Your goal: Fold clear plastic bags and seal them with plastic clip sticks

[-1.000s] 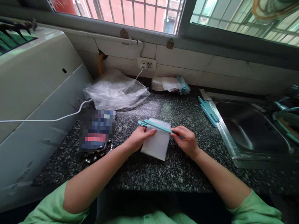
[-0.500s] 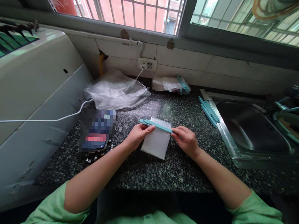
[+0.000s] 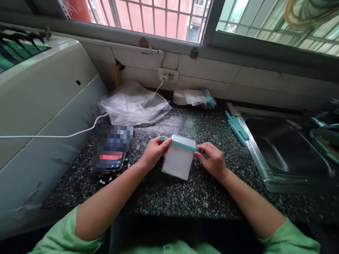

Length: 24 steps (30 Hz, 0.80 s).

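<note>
A teal bag sealing clip (image 3: 185,145) lies across the upper part of a small whitish plastic bag (image 3: 178,163). Its left end is pinched in my left hand (image 3: 155,151), the thumb pressing on top near the bag's left edge. At the other end, my right hand (image 3: 212,157) grips the clip's tip between thumb and fingers, just beyond the bag's right edge. A narrow strip of bag shows above the clip. Whether the clip is fully closed over the bag I cannot tell.
Several loose teal clips (image 3: 237,127) rest beside the steel sink (image 3: 290,148) on the right. Clipped bags (image 3: 195,97) are piled by the wall. Clear plastic (image 3: 135,104) lies at the back left, with a phone (image 3: 113,148) in front and a white cable (image 3: 72,136) alongside.
My left thumb has shifted along the clip and now covers more of its left end. My right hand keeps its pinch at the right tip. The view has moved slightly.
</note>
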Motion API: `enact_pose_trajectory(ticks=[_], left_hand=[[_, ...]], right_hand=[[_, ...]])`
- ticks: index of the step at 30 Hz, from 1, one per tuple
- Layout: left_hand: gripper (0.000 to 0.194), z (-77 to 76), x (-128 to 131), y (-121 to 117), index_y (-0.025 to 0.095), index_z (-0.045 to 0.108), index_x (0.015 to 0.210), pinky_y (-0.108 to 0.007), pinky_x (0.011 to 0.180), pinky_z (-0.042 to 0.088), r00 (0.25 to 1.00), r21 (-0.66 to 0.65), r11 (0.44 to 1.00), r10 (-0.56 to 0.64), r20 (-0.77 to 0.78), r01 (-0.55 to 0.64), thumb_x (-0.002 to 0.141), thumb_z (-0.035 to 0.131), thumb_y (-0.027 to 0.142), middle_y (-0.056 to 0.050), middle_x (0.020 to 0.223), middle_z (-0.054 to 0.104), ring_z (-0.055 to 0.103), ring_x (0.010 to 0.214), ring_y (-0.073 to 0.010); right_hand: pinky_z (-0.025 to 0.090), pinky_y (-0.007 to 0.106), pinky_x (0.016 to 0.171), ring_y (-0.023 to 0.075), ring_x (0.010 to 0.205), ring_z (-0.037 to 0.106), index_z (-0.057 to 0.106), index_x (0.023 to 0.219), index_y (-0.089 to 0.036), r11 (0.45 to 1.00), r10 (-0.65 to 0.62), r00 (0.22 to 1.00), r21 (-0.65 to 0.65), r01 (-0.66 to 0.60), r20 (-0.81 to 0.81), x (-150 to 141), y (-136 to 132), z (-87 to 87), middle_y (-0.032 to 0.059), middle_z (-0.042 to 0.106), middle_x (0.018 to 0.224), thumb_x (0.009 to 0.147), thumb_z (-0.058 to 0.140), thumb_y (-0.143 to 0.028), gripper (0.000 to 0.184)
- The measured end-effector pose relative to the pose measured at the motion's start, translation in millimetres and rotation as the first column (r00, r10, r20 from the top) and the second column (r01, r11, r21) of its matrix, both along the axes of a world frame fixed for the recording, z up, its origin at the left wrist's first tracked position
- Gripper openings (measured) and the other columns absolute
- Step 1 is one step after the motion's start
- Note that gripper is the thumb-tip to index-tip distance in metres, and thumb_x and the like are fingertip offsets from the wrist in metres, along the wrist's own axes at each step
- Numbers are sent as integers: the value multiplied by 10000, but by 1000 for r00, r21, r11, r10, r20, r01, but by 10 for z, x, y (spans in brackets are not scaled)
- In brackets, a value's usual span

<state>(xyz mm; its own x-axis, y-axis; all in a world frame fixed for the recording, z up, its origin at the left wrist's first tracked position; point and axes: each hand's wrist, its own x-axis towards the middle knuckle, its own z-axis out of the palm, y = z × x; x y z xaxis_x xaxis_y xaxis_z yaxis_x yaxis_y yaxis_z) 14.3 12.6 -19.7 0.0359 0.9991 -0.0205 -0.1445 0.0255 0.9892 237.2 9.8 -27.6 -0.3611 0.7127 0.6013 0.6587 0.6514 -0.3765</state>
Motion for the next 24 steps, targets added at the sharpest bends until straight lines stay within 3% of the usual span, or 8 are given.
enact_pose_trajectory(ticks=[3, 6, 8, 24], left_hand=[[400, -2, 6, -3, 165, 468, 534, -210, 437, 247, 999, 38, 999, -31, 10, 31, 640, 652, 504, 60, 437, 398, 334, 425, -60], [389, -5, 12, -4, 165, 476, 550, -207, 438, 255, 998, 52, 997, -57, 18, 56, 648, 653, 497, 61, 449, 396, 336, 430, -59], [390, -10, 15, -4, 165, 475, 553, -204, 438, 264, 997, 55, 996, -72, 27, 70, 650, 653, 497, 61, 461, 399, 340, 435, -58], [374, 61, -1, -24, 152, 546, 593, -218, 472, 264, 993, 44, 997, -55, -101, 60, 627, 650, 510, 54, 498, 422, 349, 477, -69]], right_hand=[[499, 258, 576, 124, 601, 563, 609, 883, -180, 977, -37, 992, -213, 10, -122, 8, 17, 6, 45, 627, 779, 787, 586, -348, 194], [488, 245, 537, 122, 584, 564, 618, 853, -178, 906, -66, 975, -422, -31, -214, 20, 48, -7, 34, 641, 753, 764, 584, -394, 236], [469, 239, 511, 121, 555, 549, 628, 811, -175, 871, -83, 967, -489, -46, -240, 21, 64, -20, 22, 636, 692, 748, 583, -410, 248], [406, 219, 481, 101, 510, 486, 612, 733, -167, 874, -89, 956, -482, -59, -279, 1, 51, 11, -6, 578, 603, 737, 571, -356, 193]])
